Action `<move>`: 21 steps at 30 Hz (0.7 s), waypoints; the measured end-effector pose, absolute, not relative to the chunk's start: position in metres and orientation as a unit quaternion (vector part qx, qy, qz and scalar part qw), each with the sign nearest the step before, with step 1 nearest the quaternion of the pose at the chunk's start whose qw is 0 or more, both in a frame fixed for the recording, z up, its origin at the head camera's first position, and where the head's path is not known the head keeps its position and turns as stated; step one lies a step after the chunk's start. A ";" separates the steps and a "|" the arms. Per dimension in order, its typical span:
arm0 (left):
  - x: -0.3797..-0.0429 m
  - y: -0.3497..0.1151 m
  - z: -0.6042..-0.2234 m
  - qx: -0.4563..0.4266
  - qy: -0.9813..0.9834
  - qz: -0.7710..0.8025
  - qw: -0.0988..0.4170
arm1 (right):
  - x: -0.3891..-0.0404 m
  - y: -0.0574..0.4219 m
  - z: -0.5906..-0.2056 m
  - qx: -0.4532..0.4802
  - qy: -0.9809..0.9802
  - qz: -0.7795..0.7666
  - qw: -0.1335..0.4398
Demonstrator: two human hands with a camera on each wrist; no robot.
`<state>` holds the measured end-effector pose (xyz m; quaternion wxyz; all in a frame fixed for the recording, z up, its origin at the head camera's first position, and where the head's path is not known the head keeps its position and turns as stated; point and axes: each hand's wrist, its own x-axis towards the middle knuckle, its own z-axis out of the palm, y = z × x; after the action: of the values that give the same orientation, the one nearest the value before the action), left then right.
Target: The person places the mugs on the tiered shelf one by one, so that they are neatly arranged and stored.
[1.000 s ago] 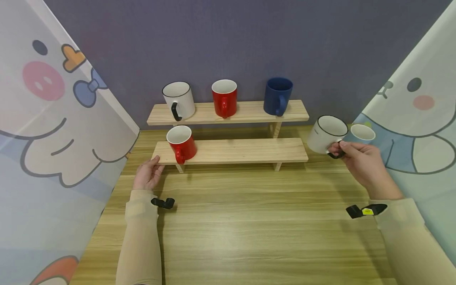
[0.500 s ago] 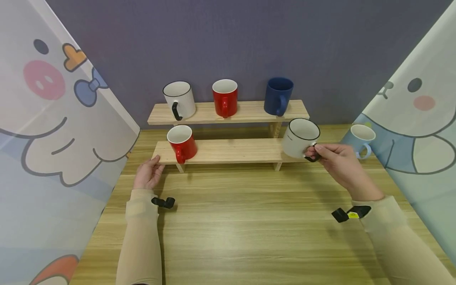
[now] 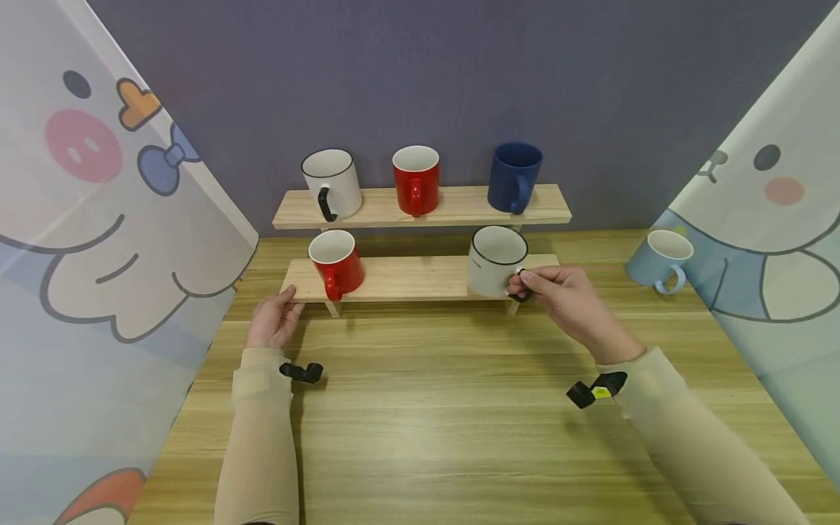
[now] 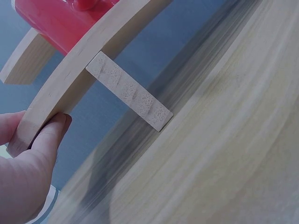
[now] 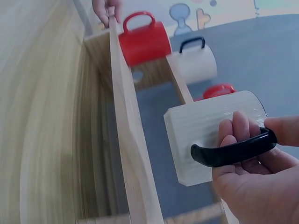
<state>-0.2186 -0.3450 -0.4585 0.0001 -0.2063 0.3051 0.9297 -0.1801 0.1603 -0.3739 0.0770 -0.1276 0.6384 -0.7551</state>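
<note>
My right hand (image 3: pixel 567 306) grips the black handle of a white mug (image 3: pixel 488 271) with a black rim. The mug hangs upright over the right half of the lower shelf board (image 3: pixel 416 277), and the right wrist view shows a gap between its base and the board. At the shelf's left end, my left hand (image 3: pixel 274 321) pinches the board edge between thumb and fingers, clearly seen in the left wrist view (image 4: pixel 35 154). Close to that hand, a red mug (image 3: pixel 343 273) stands on the lower board with its handle facing forward.
On the upper board (image 3: pixel 459 204) stand a white mug (image 3: pixel 341 189) with a black handle, a red mug (image 3: pixel 423 191) and a dark blue mug (image 3: pixel 505 189). A light blue mug (image 3: pixel 646 264) sits on the table at right. A dark wall panel (image 3: pixel 420 73) rises behind.
My right hand has carried the white mug leftward from beside the light blue mug to over the lower shelf. The left hand keeps its place on the board's end.
</note>
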 end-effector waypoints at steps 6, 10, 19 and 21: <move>-0.218 -0.346 -0.458 -0.204 0.304 0.931 0.001 | -0.185 0.127 -0.376 -0.114 0.664 -0.734 0.082; -0.218 -0.347 -0.458 -0.202 0.305 0.931 0.003 | -0.187 0.104 -0.376 -0.102 0.669 -0.732 0.076; -0.218 -0.345 -0.457 -0.213 0.310 0.927 0.002 | -0.189 0.055 -0.381 -0.071 0.690 -0.718 0.048; -0.218 -0.344 -0.456 -0.214 0.312 0.926 0.002 | -0.189 0.043 -0.383 -0.061 0.699 -0.711 0.041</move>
<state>-0.2182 -0.3445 -0.4563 0.0020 -0.2144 0.3119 0.9256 -0.1888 0.0435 -0.3832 0.0411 -0.0606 0.6992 -0.7112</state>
